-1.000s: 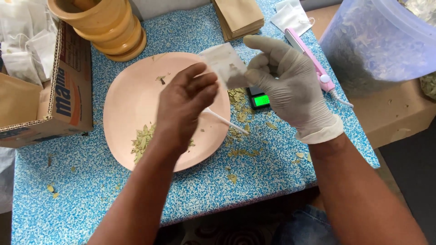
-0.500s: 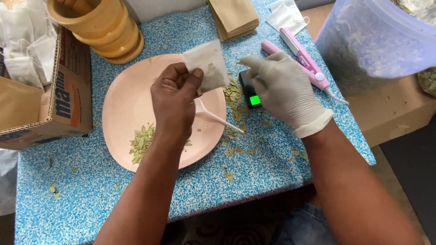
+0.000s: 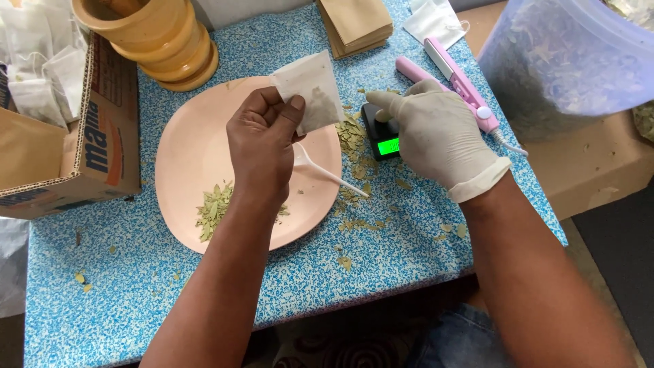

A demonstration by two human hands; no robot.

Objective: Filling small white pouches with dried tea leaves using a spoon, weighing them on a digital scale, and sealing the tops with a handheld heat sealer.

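Speckled blue tabletop (image 3: pixel 286 286), translucent paper sachet (image 3: pixel 310 92)

brown cardboard box (image 3: pixel 102 146) far left, green-lit scale screen (image 3: pixel 388 146) centre

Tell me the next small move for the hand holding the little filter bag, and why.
Probably lower the filter bag onto the small scale. The left hand pinches the bag above the pink plate, with dark contents showing through it. The gloved right hand rests on the scale, whose green display is lit, so weighing looks likely.
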